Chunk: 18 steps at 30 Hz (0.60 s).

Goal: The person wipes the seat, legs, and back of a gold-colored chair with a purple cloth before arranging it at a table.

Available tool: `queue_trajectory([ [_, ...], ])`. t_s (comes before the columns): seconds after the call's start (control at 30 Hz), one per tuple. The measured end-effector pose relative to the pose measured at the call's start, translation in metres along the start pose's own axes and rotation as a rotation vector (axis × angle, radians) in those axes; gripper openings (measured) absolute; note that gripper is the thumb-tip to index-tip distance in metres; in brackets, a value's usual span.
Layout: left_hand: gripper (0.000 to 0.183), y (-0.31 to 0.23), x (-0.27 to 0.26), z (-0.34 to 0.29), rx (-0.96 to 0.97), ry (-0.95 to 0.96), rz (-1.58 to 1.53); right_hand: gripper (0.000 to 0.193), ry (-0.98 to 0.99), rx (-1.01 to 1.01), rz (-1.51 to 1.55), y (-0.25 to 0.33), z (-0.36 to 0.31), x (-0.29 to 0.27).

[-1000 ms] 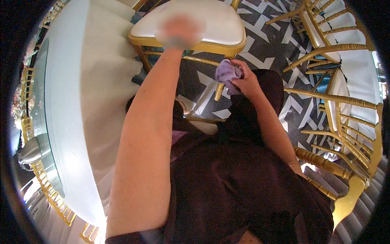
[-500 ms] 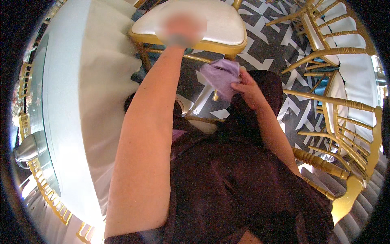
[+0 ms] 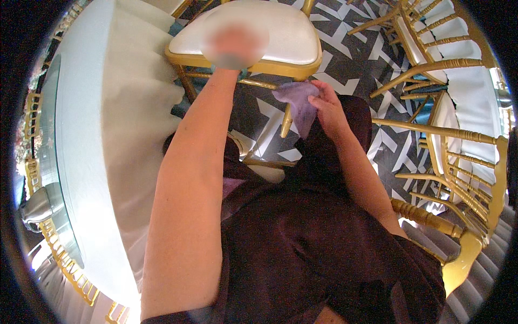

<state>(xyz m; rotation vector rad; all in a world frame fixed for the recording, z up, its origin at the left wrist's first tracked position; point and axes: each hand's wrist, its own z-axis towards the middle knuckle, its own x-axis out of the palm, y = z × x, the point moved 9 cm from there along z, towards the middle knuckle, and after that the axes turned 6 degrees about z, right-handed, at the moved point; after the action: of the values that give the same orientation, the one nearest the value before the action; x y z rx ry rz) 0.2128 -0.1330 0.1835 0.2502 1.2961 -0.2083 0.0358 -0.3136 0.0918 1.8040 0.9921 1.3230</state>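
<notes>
My right hand (image 3: 330,110) is closed on a thin purple cloth (image 3: 300,101), pinching its upper right part between thumb and fingers. The cloth hangs down loosely beside the front leg of a gold chair with a white padded seat (image 3: 288,40). Stretched forward over that seat is my left arm. A blur covers my left hand (image 3: 235,39), so its fingers cannot be made out, nor whether it touches the seat. Another bit of purple fabric (image 3: 233,185) shows on my dark clothing beside the left forearm.
Along my left runs a table with a white cloth (image 3: 127,97) and a glass top, a silver vessel (image 3: 42,204) on it. More gold chairs (image 3: 458,129) stand at the right. The floor (image 3: 345,48) has a black-and-white geometric pattern. A turned gold chair part (image 3: 426,217) lies close to my right elbow.
The purple cloth now hangs lower and more limply from my right hand, which has turned slightly. The view has shifted a little; my left arm keeps nearly the same pose over the seat.
</notes>
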Motion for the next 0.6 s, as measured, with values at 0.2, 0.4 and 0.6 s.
queue_trajectory([
  [0.2, 0.059, 0.004, 0.006, -0.008, 0.002, -0.001, -0.047, 0.049, -0.258, -0.099, 0.076, 0.003, 0.014, 0.0],
  [0.4, 0.061, 0.01, 0.024, -0.009, -0.019, 0.049, -0.059, 0.054, -0.23, -0.058, -0.133, -0.022, 0.017, 0.008],
  [0.6, 0.061, 0.007, 0.015, -0.006, -0.006, -0.02, -0.046, 0.054, -0.136, -0.232, -0.426, -0.095, 0.03, -0.035],
])
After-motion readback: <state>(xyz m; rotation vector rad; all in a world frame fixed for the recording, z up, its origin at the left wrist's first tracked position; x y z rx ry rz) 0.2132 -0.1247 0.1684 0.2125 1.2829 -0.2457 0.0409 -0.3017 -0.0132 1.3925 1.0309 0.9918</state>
